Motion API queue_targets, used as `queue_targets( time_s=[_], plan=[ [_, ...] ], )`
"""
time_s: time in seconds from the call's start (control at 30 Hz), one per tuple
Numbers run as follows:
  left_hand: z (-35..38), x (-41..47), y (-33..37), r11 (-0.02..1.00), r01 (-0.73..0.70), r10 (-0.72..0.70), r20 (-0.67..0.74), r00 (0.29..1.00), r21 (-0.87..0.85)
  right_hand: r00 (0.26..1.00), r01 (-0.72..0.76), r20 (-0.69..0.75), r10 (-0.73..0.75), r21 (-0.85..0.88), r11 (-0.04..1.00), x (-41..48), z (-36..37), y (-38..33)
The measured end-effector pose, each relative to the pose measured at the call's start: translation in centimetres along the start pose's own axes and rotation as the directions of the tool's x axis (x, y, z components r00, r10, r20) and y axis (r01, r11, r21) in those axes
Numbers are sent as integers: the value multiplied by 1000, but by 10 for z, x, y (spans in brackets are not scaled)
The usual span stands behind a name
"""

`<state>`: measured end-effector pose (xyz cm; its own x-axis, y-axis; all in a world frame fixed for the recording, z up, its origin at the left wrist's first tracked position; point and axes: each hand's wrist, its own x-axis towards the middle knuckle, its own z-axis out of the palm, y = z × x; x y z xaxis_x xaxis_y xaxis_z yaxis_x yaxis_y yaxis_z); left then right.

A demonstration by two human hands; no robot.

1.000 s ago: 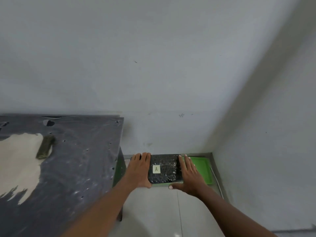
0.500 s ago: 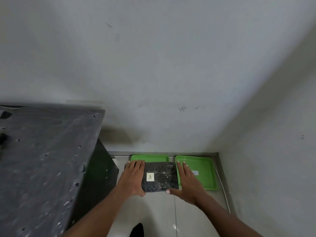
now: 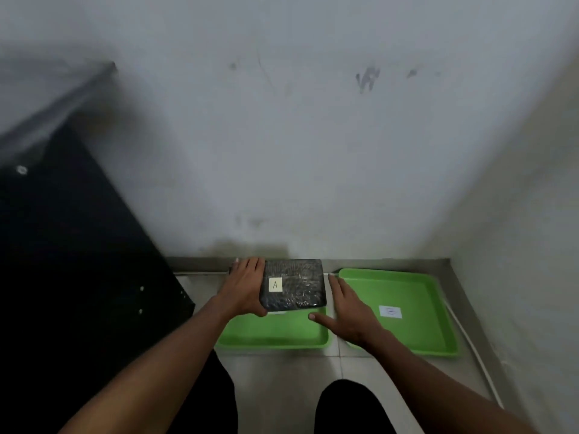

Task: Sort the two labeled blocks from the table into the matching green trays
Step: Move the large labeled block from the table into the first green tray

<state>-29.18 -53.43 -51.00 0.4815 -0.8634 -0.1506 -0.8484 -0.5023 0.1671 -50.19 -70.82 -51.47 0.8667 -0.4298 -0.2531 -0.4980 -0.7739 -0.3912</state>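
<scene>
Since half a second ago I note block A (image 3: 293, 285) lower over the left tray (image 3: 272, 335); left hand (image 3: 246, 289) grips it, right hand (image 3: 347, 308) spread apart beside it. Release appears imminent.

block (image 3: 293, 285): small pale label (image 3: 275, 284) on top face reads "A" | right green tray (image 3: 416, 292): white label (image 3: 390, 312) on its floor, marking too blurred to read | no other text legible

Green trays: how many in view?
2. Left tray on the floor below the block marked A, partly covered by it; right tray beside it toward the corner. None seems hidden.
</scene>
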Motion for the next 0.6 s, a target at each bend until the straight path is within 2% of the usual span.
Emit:
queue_targets(
  time_s=[0.23,0.6],
  plan=[
    [54,37,-22,1000,8,-8,0,1000,3,1000,16,-5,-16,-2,1000,33,56,26],
    [110,106,-74,999,47,-47,128,991,3,996,-13,84,5,91,996,115,100,45]
  ],
)
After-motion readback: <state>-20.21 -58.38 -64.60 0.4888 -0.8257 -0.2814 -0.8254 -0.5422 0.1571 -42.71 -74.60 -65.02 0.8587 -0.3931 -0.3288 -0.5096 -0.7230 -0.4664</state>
